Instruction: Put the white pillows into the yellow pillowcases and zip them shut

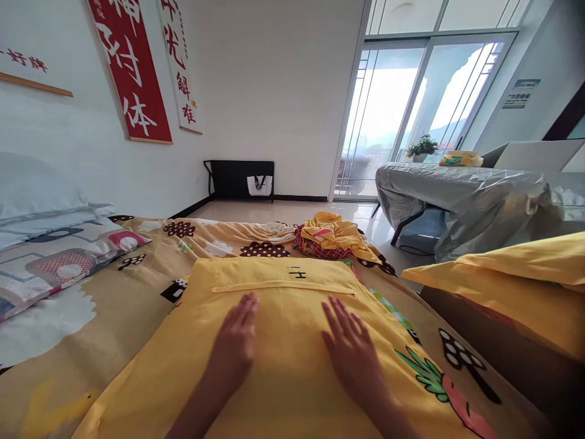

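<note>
A yellow pillow [278, 366] lies flat on the patterned bedspread [91, 341] right in front of me. My left hand [233, 344] rests palm down on its left half, fingers stretched out and together. My right hand [351, 347] lies flat on its right half, fingers also extended. Both hands sit just below the pillowcase's sewn flap seam [283, 285]. Neither hand holds anything.
A crumpled yellow and red cloth [331, 238] lies at the far end of the bed. Patterned and white pillows [55, 256] are stacked at left. Another yellow pillow [512, 280] sits at right. A table under a grey cover [461, 195] stands by the glass doors.
</note>
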{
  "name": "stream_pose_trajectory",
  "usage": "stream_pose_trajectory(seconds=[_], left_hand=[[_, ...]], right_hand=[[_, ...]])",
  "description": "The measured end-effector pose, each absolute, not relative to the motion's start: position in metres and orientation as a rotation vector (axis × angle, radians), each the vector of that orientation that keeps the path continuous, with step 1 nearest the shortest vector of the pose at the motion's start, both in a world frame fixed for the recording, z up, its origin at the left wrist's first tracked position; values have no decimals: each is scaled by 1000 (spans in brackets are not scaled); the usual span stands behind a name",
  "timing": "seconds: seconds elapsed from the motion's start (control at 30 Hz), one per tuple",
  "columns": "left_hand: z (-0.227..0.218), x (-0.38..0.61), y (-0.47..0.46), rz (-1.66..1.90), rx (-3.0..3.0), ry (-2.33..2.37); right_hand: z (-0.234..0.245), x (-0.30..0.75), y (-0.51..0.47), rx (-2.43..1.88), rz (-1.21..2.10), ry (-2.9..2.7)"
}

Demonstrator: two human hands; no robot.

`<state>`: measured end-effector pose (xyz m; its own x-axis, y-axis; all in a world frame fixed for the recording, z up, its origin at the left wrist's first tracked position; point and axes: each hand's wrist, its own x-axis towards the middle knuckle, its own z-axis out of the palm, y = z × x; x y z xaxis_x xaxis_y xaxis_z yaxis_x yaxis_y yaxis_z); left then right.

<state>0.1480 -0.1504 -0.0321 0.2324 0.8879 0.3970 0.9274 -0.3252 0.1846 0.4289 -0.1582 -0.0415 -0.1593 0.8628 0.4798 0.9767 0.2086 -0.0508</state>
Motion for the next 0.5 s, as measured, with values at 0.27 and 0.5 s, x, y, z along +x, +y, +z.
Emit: stream_pose_trajectory(seconds=[0.27,0.5], left_hand=[[-65,193,-123,-631,-2496,-1673],[-102,73,-182,-574,-1990,-2117]], right_hand=[[-66,395,-122,-1616,2,-2343],[-135,542,-163,-1965,-262,-1969]])
